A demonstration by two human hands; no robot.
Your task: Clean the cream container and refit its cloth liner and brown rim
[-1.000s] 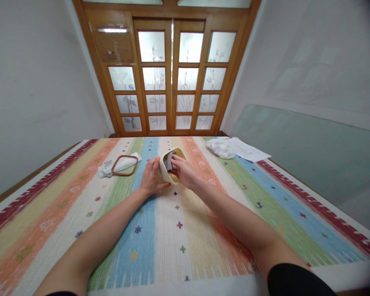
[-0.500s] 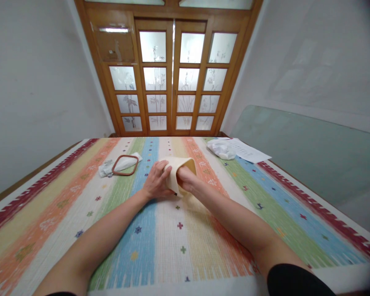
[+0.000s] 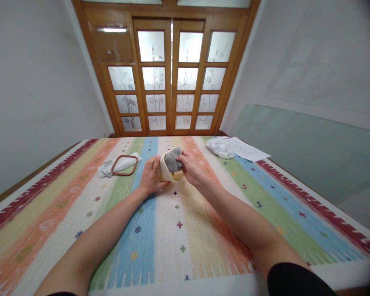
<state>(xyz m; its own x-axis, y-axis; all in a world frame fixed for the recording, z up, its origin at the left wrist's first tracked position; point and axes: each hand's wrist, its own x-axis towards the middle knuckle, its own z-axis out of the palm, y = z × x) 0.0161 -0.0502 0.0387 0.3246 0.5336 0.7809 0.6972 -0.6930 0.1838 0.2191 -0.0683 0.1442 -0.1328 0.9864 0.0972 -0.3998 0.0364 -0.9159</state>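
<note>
A cream-coloured container [image 3: 164, 172] is tilted with its mouth toward me, just past the middle of the striped cloth. My left hand [image 3: 151, 174] is wrapped round its left side. Pinched in my right hand [image 3: 189, 165] is a grey fluffy cloth [image 3: 173, 159], partly inside the container's mouth. Below the cloth, something yellow shows inside the container; I cannot make out what it is. The far side of the container is hidden.
A brown rounded-square frame [image 3: 125, 174] rests on a crumpled white wrapper [image 3: 104, 169] to the left. At back right lie a white plastic bag [image 3: 220, 148] and printed paper sheets [image 3: 249, 151]. Striped cloth [image 3: 169, 238] covers the table. Beyond stand wooden glass-paned doors [image 3: 169, 74].
My right hand has come out of the container holding the grey cloth. The container has turned, so its mouth faces me more. My left hand keeps its hold.
</note>
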